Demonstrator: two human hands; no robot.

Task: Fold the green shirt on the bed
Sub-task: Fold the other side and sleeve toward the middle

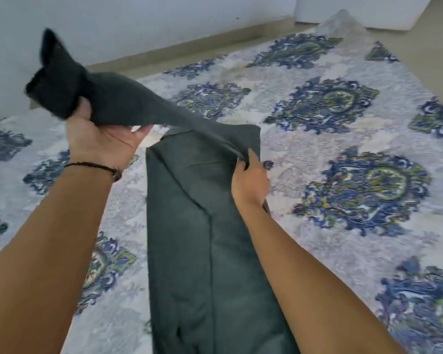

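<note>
The dark green shirt (205, 251) lies on the bed (343, 154) as a long narrow strip running from the bottom edge toward the middle. One sleeve (128, 103) is lifted off the bed and stretched up to the left. My left hand (100, 134) grips that sleeve near its cuff, palm up, with the cuff bunched above my fingers. My right hand (251, 180) pinches the shirt's right edge near the shoulder and presses it against the bed.
The bed cover is pale with blue and green paisley medallions (368, 187). A white wall (138, 26) and a beige strip run along the bed's far side. A white object (356, 11) stands at the top right.
</note>
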